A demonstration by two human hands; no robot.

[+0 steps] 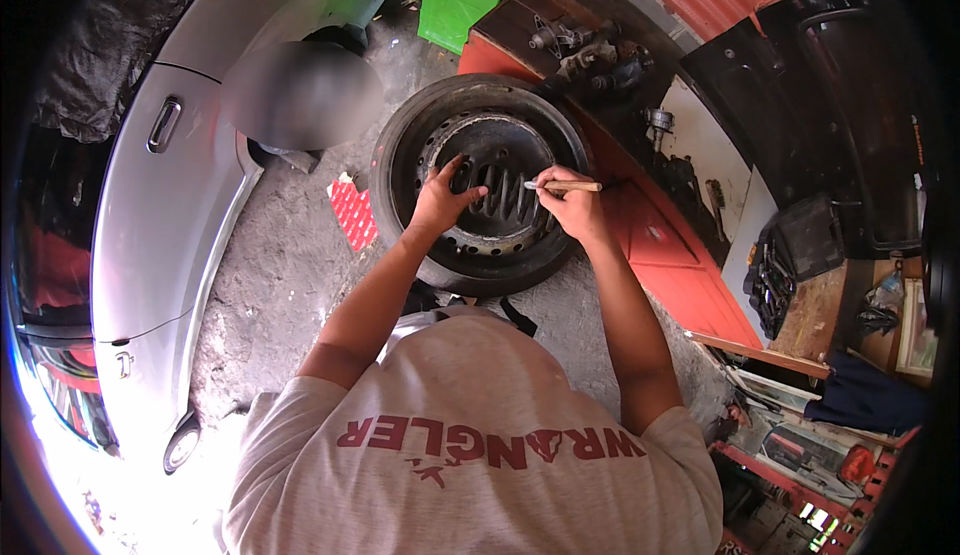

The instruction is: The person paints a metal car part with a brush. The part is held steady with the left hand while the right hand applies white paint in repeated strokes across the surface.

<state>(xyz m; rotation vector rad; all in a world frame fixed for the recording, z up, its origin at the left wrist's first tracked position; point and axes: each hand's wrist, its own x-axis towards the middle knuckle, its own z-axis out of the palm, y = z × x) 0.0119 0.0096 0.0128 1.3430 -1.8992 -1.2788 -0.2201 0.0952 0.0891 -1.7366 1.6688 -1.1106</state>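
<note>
A dark coil spring (507, 195) lies across the steel rim (480, 242) of a wheel, whose black tyre (475, 277) rests flat in front of me. My left hand (440, 200) grips the spring's left end, thumb and fingers on either side of its coils. In my right hand (575, 205), above the spring's right end, is a slim tool with a wooden handle (580, 186). Its pale tip points left; its exact kind is unclear. The fingers are closed around it.
At left stands a silver car panel with a door handle (165, 125); a blurred round patch hides part of it. A red patterned piece (352, 213) lies beside the tyre. Right, a red cabinet (655, 240) carries metal parts (590, 55) and a tool case (800, 245). A green box (455, 5) stands behind.
</note>
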